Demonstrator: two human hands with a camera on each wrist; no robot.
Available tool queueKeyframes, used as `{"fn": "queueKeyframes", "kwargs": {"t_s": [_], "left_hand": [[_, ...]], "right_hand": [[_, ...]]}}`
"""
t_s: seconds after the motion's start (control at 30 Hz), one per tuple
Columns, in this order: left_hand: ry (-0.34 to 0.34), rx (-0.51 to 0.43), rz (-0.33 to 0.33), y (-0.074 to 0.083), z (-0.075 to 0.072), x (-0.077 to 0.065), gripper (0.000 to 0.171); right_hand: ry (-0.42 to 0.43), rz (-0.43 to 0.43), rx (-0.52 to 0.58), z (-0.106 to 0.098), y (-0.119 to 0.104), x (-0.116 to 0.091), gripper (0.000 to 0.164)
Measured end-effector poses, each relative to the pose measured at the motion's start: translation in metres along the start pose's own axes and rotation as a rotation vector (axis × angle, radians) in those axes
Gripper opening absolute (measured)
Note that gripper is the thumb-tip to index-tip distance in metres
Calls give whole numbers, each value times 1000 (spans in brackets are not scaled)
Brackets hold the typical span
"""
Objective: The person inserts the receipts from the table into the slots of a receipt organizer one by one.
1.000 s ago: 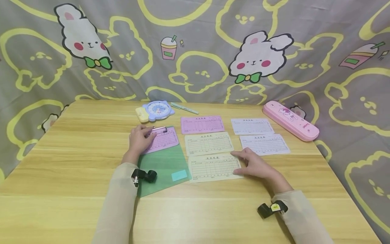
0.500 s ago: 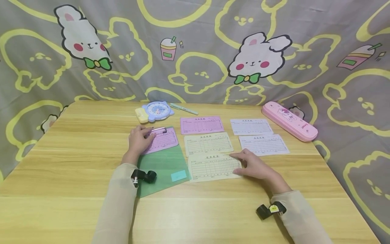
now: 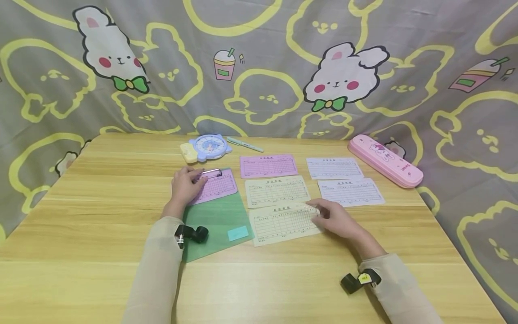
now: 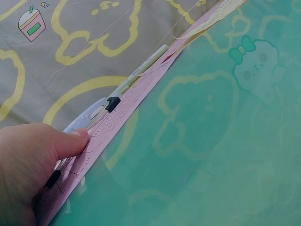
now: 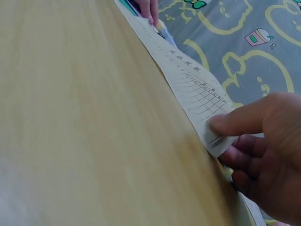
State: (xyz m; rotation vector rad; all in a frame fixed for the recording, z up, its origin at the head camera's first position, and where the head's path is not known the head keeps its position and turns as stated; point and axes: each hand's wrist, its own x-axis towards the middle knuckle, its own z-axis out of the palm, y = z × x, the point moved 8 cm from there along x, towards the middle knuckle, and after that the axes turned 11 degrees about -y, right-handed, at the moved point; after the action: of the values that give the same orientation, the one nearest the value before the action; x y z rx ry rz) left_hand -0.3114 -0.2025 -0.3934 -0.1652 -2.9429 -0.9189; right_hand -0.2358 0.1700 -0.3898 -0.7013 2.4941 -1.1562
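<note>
My left hand (image 3: 185, 186) holds the top of the green clipboard (image 3: 214, 216), its thumb on the metal clip (image 3: 211, 172). Under that clip lies a pink form slip (image 3: 216, 185). In the left wrist view the thumb lies over the clip (image 4: 87, 129); the other fingers are hidden. My right hand (image 3: 340, 218) pinches the right edge of the nearest pale yellow form slip (image 3: 283, 225). The right wrist view shows the thumb on top of this slip (image 5: 188, 84) and fingers beneath, with its right end curved up. The slip's left side lies beside the clipboard.
Behind the held slip lie another yellow slip (image 3: 277, 191), a pink slip (image 3: 268, 166) and two whitish slips (image 3: 351, 192). Farther back are a blue clock-shaped toy (image 3: 209, 146) and a green pen (image 3: 244, 144). A pink pencil case (image 3: 386, 160) stands at the right. A teal sticky note (image 3: 238, 233) is on the clipboard.
My right thumb and fingers have closed on the near yellow slip's right edge. That edge has risen, and the slip has shifted slightly toward me. My left hand stays in place.
</note>
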Motion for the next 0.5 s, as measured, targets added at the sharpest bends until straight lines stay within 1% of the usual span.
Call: {"fn": "queueKeyframes", "kwargs": {"t_s": [0.1,0.23,0.33,0.4,0.43,0.5], "left_hand": [[-4,-1,-5,0,0,0,37],[-11,-4,-16,-1,1,1,38],[-12,-6,-18,-2,1,1,38],[-13,-8,-19,-3,2,1,38],[-13,-8,-18,-3,2,1,38],[-13,-7,-19,-3,1,1,38]], "right_hand": [[16,-7,88,-3,-10,-3,45],[17,-28,135,-8,-22,-6,41],[10,14,202,-11,-14,-6,35],[14,69,280,-14,-3,-7,33],[20,77,284,-17,-1,-7,33],[31,60,274,-24,-8,-9,32]]}}
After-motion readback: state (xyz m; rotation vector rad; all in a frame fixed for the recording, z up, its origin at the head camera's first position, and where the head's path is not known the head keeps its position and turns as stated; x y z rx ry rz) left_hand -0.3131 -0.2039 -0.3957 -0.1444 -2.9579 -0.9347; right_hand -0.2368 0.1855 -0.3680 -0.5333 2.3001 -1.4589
